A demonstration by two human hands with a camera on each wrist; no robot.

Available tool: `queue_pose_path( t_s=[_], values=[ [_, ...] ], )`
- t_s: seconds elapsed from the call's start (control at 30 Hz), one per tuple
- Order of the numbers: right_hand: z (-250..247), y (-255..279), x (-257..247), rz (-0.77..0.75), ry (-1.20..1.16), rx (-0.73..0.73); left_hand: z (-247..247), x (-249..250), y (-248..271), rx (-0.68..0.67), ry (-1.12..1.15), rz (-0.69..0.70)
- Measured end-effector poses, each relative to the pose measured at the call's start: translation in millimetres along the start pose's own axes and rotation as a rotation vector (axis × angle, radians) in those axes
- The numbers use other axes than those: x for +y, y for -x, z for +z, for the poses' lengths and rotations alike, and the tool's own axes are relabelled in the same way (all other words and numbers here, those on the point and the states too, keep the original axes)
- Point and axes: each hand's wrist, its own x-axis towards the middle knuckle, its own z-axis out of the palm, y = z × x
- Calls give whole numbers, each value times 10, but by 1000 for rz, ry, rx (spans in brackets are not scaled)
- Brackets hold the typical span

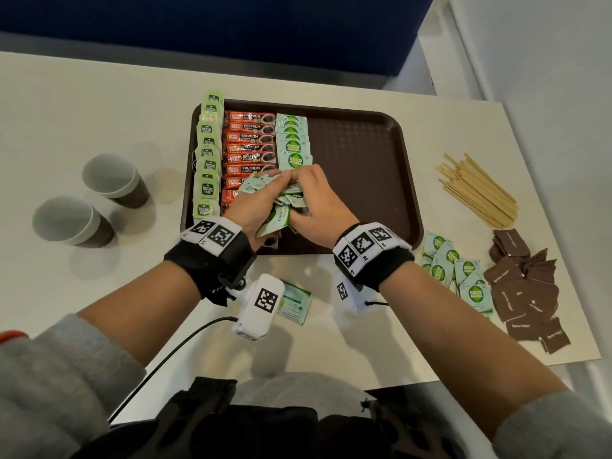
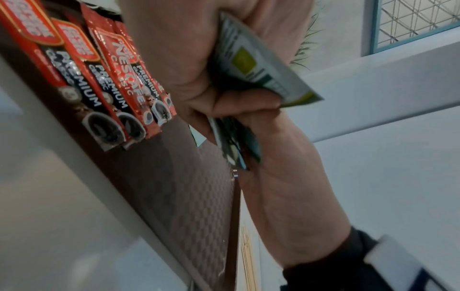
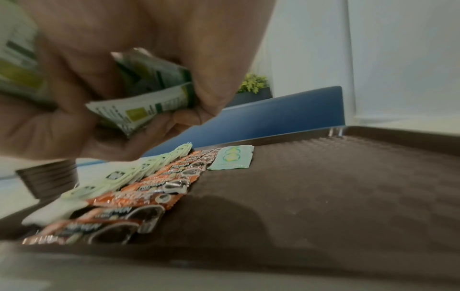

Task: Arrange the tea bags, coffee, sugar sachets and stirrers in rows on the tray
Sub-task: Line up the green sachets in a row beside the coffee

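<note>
A brown tray (image 1: 364, 154) lies in the middle of the table. On it stand a row of green tea bags (image 1: 208, 160), a row of red coffee sticks (image 1: 249, 150) and a row of green sugar sachets (image 1: 293, 140). Over the tray's near part both hands hold one bunch of green sugar sachets (image 1: 283, 197). My left hand (image 1: 255, 203) grips the bunch from the left, my right hand (image 1: 311, 197) from the right. The left wrist view shows sachets (image 2: 254, 65) in the curled fingers, and the right wrist view shows sachets (image 3: 149, 94) pinched above the tray (image 3: 323, 196).
Wooden stirrers (image 1: 477, 190) lie right of the tray. More green sachets (image 1: 460, 273) and brown sugar sachets (image 1: 526, 293) are heaped at the near right. One green sachet (image 1: 294, 303) lies by the near edge. Two paper cups (image 1: 112, 178) (image 1: 71, 221) stand left.
</note>
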Motion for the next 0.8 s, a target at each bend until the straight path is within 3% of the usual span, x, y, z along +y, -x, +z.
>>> queue_pose_path(
  t_s=[0.2,0.37,0.57,0.8],
  values=[
    [-112,-104,5,86,-223,9,-152,58,-42,76,-56,-18],
    [-153,-222,102,275,-272,161,-140,79,-77,2,-24,38],
    [-257,-312,235,357,-438,110,-155,90,-90,16,-163,80],
    [-326,-502,360,346,-494,60,-68,155,-137,17,-150,83]
  ],
)
